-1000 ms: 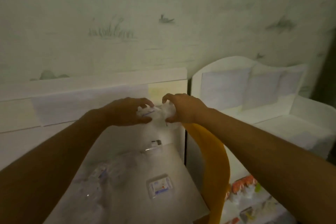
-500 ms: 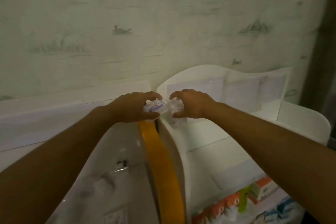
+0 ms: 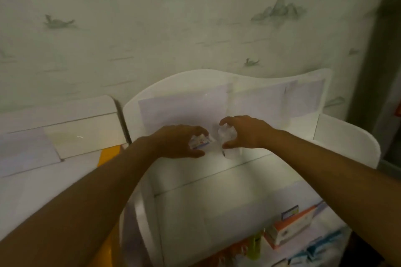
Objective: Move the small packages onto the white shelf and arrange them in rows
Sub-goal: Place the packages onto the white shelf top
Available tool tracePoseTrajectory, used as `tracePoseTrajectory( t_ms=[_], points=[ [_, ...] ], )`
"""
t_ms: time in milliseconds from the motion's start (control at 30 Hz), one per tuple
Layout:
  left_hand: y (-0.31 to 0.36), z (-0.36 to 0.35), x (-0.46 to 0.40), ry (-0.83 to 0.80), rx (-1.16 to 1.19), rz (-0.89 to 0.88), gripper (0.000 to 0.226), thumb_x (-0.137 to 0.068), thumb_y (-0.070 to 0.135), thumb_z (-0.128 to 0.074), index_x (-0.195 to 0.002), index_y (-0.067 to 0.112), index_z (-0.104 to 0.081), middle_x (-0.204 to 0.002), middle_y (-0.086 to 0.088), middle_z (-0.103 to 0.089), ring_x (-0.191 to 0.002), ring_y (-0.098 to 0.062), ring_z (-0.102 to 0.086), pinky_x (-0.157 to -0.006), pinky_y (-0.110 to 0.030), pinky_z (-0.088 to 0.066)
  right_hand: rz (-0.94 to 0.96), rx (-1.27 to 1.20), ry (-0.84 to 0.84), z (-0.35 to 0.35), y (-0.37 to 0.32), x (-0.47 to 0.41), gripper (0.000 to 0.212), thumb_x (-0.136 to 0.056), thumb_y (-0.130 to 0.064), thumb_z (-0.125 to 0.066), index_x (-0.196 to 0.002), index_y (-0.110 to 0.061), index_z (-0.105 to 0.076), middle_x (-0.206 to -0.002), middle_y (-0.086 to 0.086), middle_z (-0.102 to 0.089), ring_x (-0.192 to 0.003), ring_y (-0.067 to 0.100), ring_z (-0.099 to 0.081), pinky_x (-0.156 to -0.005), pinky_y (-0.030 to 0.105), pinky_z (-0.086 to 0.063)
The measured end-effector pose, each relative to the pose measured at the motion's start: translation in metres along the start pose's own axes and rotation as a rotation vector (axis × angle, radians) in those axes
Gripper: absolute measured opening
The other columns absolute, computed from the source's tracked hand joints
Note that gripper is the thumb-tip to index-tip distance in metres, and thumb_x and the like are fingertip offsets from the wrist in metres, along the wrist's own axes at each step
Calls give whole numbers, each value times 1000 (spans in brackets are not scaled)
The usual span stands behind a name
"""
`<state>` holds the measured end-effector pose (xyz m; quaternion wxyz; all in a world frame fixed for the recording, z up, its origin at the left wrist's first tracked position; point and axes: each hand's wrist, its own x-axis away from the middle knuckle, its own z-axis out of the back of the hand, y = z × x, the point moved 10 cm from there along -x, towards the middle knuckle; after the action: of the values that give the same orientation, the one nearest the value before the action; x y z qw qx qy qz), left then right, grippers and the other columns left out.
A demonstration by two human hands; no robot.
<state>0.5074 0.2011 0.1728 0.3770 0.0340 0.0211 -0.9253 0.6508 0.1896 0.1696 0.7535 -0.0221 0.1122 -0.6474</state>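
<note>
Left hand (image 3: 180,142) grips a small package (image 3: 200,141), right hand (image 3: 244,131) another package (image 3: 227,136), above the white shelf (image 3: 217,178)

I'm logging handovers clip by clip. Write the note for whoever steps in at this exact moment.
Left hand: grips a small printed package.
Right hand: grips a clear plastic package.
Both hands are above the top tier of the white shelf, near its back panel.
Done: both packages brought over the shelf.
Left: neither is set down yet; no row shows on this tier. Lower tier holds orange-and-white boxes.
</note>
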Motion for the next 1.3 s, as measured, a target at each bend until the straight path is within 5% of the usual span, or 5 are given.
tracePoseTrajectory(
  t_ms=[200,800,967,1300],
  points=[
    [49,-62,-55,-157,-127,-94,68,-83,62,-58,-141,38,-34,-138,4,-52,-115,-21,-56,-95,-34,-47,-73,2,-42,-26,70,10,76,-74,-55,-72,-139,-35,-38,-136,-3,-50,-122,21,-48,-94,38,-44],
    [123,-177,-189,-339,5,-303,68,-86,61,-54,-143,30,-33,-141,3,-50,-122,-22,-53,-104,-38,-43,-456,-67,-63,-67,250,48,70,-77,-44,-75,-137,-31,-42,-136,-2,-52,-119,22,-51,-98,38,-46],
    [125,-197,-209,-352,15,-240,71,-91,57,-50,-149,28,-24,-155,3,-32,-139,-23,-36,-115,-37,-26,-449,-51,-79,-76,282,44,72,-77,-47,-74,-138,-31,-40,-137,-2,-51,-120,22,-51,-93,37,-47],
    [129,-228,-234,-290,121,-35,80,-86,55,-58,-151,29,-17,-154,5,-34,-135,-19,-42,-108,-33,-37,-425,-97,-69,-85,378,24,75,-77,-42,-74,-140,-29,-35,-138,2,-49,-121,27,-51,-97,43,-47]
  ],
)
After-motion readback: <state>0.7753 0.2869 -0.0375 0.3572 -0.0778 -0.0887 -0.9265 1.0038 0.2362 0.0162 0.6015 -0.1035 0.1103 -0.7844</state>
